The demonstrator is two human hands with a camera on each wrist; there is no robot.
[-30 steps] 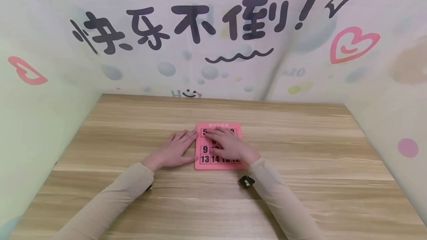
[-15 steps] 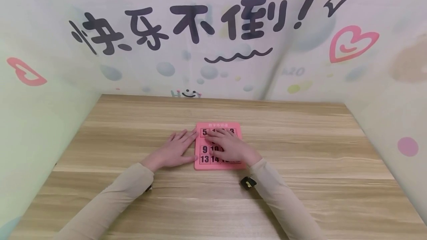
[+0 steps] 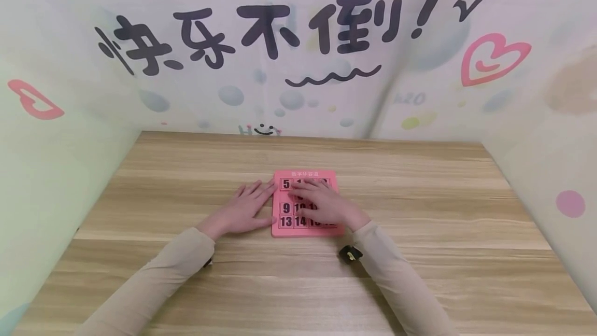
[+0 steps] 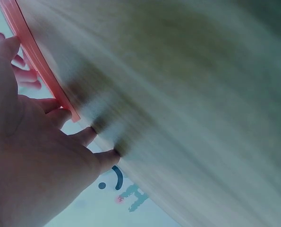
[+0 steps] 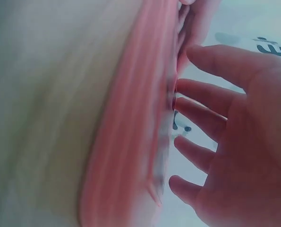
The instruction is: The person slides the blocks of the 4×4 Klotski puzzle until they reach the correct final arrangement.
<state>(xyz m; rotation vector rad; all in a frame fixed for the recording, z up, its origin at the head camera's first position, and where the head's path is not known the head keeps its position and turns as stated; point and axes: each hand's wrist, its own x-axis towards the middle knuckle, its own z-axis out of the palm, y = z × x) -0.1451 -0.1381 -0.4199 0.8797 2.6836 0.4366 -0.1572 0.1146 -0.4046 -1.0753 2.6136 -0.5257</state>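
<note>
A pink number sliding puzzle (image 3: 276,229) lies flat on the table, with black numbers on its tiles; 5, 9, 10, 13 and 14 are readable. Along its left edge, my left hand (image 3: 241,210) lies with fingers spread. Its thumb and index finger touch the puzzle's side, while other fingertips rest on the tabletop in the left wrist view. Over the puzzle's middle and right extends my right hand (image 3: 328,205), fingers apart and only slightly bent, the leading fingertips at the tiles. That hand covers several of the numbers.
The wooden table (image 3: 420,196) stretches out on both sides of the puzzle. Behind it hangs a printed white cloth (image 3: 196,102) with large black characters, and pale walls of cloth close in the left and right sides.
My right hand has shifted slightly to the right over the puzzle. My left hand keeps its place at the left edge. The puzzle stays where it was.
</note>
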